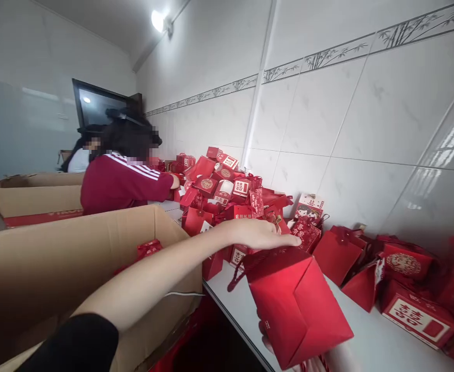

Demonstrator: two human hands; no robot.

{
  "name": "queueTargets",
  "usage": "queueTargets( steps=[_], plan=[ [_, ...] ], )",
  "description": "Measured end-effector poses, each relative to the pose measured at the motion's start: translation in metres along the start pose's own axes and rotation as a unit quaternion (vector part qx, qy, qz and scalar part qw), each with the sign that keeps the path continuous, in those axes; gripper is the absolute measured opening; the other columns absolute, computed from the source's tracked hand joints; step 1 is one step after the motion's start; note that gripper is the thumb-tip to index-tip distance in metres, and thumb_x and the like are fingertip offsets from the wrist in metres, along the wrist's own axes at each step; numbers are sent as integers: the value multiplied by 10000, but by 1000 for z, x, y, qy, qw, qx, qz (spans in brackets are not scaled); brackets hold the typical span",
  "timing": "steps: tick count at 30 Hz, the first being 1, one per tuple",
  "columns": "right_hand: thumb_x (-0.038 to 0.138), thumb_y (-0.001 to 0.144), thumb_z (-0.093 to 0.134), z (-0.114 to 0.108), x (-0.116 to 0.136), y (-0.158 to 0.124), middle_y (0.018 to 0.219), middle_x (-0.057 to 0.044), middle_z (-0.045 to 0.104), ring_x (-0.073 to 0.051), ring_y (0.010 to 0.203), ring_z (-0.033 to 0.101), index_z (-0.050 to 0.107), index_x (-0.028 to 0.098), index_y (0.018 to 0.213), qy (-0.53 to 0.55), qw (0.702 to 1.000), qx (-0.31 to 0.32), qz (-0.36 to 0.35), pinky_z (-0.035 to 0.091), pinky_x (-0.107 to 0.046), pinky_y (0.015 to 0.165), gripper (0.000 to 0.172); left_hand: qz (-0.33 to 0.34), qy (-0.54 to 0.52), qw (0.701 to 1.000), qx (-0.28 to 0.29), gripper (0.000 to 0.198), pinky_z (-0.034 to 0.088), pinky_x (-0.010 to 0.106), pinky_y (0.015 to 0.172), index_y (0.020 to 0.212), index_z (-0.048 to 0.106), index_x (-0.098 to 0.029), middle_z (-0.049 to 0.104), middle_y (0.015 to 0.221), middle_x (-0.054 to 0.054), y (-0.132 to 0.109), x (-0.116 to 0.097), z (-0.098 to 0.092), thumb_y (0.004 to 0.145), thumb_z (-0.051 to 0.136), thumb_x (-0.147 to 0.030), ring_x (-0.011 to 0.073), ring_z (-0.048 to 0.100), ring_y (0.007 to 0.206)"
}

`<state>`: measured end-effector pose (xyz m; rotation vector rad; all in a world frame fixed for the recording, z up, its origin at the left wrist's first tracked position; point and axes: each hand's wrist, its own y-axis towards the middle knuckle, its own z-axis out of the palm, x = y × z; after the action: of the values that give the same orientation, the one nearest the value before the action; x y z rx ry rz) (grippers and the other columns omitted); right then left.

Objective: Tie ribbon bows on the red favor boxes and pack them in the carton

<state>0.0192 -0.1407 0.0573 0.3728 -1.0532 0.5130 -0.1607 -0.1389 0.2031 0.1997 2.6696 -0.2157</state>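
Note:
A red paper gift box [298, 305] with a folded panel seam is tilted in front of me, a dark red cord handle hanging at its left. My right hand [267, 336] grips it from below and behind, with a few fingertips showing at the left side. Stretching in from the lower left, my left hand [255, 235] lies along the box's upper edge with its thumb straight; its other fingers are hidden. Just beyond it is a heap of red gift boxes [227, 186], several printed with double-happiness signs.
Large open cardboard boxes [75, 227] stand at left, one with a red packet [149, 249] inside. More red gift boxes [420, 315] line the white table [389, 341] at right, against the tiled wall. A person in a maroon top [122, 183] leans over the table's far end, another person beyond.

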Motion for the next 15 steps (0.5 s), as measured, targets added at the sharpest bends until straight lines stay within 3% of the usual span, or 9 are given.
queueTargets(
  steps=[3, 9, 15],
  plan=[
    [568, 718, 591, 19, -12, 0, 912, -68, 694, -298, 841, 656, 612, 261, 1077, -1, 1000, 12, 7, 575, -434, 643, 473, -16, 10, 999, 31, 681, 428, 361, 822, 868, 664, -184, 679, 930, 83, -15, 13, -9, 724, 287, -733, 263, 609, 863],
    [583, 757, 510, 49, -23, 3, 887, -42, 697, -278, 856, 651, 615, 272, 1064, -19, 1000, 17, 11, 583, -407, 646, 450, -9, -16, 998, 52, 618, 389, 397, 924, 914, 672, -202, 653, 1059, 63, -44, 30, -13, 754, 314, -679, 273, 573, 989],
    [574, 799, 472, 60, -17, 4, 840, -43, 706, -276, 846, 660, 631, 231, 1046, -44, 999, 13, 13, 575, -408, 715, 451, -12, -97, 994, 38, 605, 416, 429, 908, 992, 661, -200, 626, 1117, 100, -50, 50, -6, 709, 413, -673, 325, 550, 1054]
  ],
)
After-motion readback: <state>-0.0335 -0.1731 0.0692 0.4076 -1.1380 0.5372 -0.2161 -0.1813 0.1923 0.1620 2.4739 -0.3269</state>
